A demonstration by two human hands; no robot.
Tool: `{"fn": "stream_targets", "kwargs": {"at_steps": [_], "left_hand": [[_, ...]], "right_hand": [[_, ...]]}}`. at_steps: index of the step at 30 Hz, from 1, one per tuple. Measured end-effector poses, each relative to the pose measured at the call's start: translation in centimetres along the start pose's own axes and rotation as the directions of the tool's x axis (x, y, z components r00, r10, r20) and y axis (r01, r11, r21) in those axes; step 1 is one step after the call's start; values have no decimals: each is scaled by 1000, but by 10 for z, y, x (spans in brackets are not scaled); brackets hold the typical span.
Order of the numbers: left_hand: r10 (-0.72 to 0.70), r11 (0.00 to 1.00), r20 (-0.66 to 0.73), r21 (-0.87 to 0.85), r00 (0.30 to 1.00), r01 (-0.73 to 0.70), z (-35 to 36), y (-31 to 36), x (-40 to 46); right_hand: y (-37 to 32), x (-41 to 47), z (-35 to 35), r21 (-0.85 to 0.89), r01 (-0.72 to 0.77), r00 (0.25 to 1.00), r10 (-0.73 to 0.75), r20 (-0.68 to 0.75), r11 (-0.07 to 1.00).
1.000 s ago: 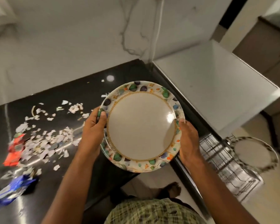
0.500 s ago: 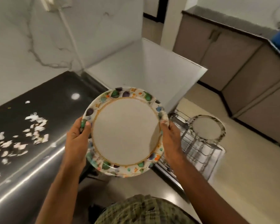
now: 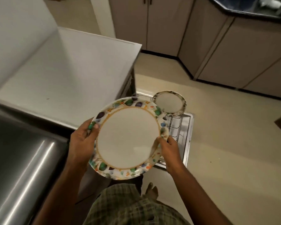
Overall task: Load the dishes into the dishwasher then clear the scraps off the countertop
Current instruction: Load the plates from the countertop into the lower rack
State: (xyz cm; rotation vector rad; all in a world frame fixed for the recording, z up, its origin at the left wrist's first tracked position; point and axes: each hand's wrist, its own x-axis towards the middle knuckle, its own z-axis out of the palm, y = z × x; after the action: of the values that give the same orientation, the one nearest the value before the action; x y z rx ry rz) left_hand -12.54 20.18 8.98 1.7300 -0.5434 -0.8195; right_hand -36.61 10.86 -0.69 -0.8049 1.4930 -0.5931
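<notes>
At the bottom edge, a checked garment (image 3: 130,207) and a bare foot (image 3: 151,190) on the floor (image 3: 225,143). Just above, both hands carry a floral-rimmed dinner plate (image 3: 128,138), held face up, slightly tilted, above the floor in front of the dishwasher. Left hand (image 3: 81,142) grips the left rim, thumb on top, fingers curled under. Right hand (image 3: 170,151) pinches the right rim the same way. A second rim seems to show beneath, maybe stacked plates; cannot tell. Likely ceramic: stiff, heavyish, glazed and slippery, breakable, so opposite-rim holds suit it. Left, the steel table (image 3: 23,159). Beyond the plate, the pulled-out wire rack (image 3: 180,127) with a smaller plate (image 3: 169,102) standing upright in it. Farther, the white dishwasher top (image 3: 71,70), then cabinets (image 3: 217,46).
</notes>
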Motion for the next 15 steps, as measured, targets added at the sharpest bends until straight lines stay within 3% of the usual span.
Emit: {"fn": "stream_targets", "kwargs": {"at_steps": [3, 6, 9, 10, 12, 13, 14, 15], "left_hand": [[86, 989, 201, 100, 976, -107, 50, 12, 36], [131, 961, 438, 165, 889, -223, 104, 24, 78], [178, 892, 636, 217, 751, -396, 151, 24, 111], [164, 858, 703, 244, 692, -451, 167, 21, 120], [121, 772, 815, 282, 567, -570, 200, 10, 140], [105, 719, 852, 292, 513, -631, 215, 3, 147], [78, 671, 877, 305, 474, -676, 229, -4, 154], [46, 637, 893, 319, 449, -701, 241, -10, 161]], "right_hand": [[-6, 22, -22, 31, -29, 996, 32, -85, 999], [-28, 43, -43, 48, 21, 976, -10, -219, 999], [-53, 60, -66, -148, 206, 916, -243, -319, 967], [-62, 67, -73, -284, 275, 888, -356, -292, 918], [-70, 88, -81, -574, 416, 809, -575, -121, 706], [-74, 96, -81, -669, 450, 790, -613, -11, 592], [-74, 107, -82, -712, 433, 816, -577, 47, 553], [-74, 114, -81, -708, 398, 854, -518, 54, 583]]}}
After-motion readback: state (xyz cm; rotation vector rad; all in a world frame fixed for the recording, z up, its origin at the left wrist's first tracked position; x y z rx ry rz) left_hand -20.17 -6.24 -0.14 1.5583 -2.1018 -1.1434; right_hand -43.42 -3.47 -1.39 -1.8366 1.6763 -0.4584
